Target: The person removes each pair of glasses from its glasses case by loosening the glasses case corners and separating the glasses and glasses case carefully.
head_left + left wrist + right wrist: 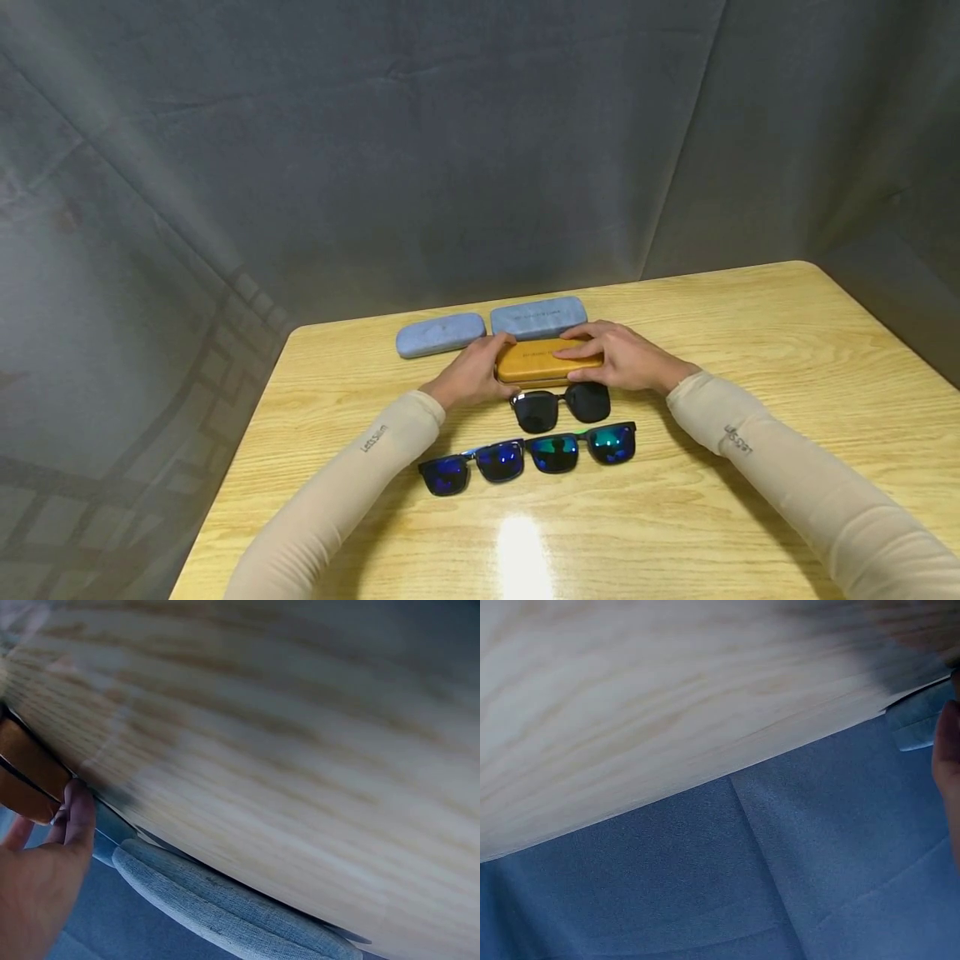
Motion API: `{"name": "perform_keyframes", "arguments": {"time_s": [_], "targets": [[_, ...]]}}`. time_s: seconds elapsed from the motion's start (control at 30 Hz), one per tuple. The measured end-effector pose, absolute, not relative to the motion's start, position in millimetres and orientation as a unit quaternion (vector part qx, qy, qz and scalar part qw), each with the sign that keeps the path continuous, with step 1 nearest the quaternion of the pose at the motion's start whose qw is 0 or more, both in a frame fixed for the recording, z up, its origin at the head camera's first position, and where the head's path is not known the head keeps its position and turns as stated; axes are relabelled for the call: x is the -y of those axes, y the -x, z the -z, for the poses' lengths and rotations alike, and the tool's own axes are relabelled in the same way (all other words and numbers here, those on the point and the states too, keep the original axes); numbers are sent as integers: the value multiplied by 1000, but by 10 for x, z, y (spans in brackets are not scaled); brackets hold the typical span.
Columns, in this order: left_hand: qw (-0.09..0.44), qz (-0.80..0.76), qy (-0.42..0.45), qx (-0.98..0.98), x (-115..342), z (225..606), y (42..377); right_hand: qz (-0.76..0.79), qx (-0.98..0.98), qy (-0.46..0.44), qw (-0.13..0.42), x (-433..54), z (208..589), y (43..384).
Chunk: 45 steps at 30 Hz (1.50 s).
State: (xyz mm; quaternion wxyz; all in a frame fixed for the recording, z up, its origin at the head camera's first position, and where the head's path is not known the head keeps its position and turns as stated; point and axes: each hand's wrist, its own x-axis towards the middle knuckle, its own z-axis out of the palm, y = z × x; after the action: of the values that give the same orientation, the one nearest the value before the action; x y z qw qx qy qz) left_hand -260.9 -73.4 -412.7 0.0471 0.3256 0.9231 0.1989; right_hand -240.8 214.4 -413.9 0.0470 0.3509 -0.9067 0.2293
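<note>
A yellow-orange glasses case (536,358) lies closed on the table between both hands. My left hand (474,371) holds its left end, with the thumb at the near side and fingers at the far side. On the right end, my right hand (624,357) grips the case, some fingers lying over the lid. The left wrist view shows the left fingers at the end of the orange case (34,769). Only a sliver of the right hand (948,761) appears in the right wrist view. Black sunglasses (537,412) lie just in front of the case.
Behind the orange case stand a blue-grey glasses case (538,315) and a lavender-blue one (441,334). Nearer lie sunglasses with blue lenses (500,462) and sunglasses with green-blue lenses (555,453), side by side. A grey cloth (465,167) hangs behind the wooden table (750,350).
</note>
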Motion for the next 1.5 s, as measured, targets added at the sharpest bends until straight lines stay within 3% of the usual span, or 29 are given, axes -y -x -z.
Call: {"name": "perform_keyframes", "arguments": {"time_s": [1.2,1.5], "targets": [[38,-202,-320,-925,777,4216,2651,-225,917,-327,30,-2127,4143,2438],[87,-248,-317,-911,891,4197,2676,-220,918,-328,32,-2163,4159,2438]]}}
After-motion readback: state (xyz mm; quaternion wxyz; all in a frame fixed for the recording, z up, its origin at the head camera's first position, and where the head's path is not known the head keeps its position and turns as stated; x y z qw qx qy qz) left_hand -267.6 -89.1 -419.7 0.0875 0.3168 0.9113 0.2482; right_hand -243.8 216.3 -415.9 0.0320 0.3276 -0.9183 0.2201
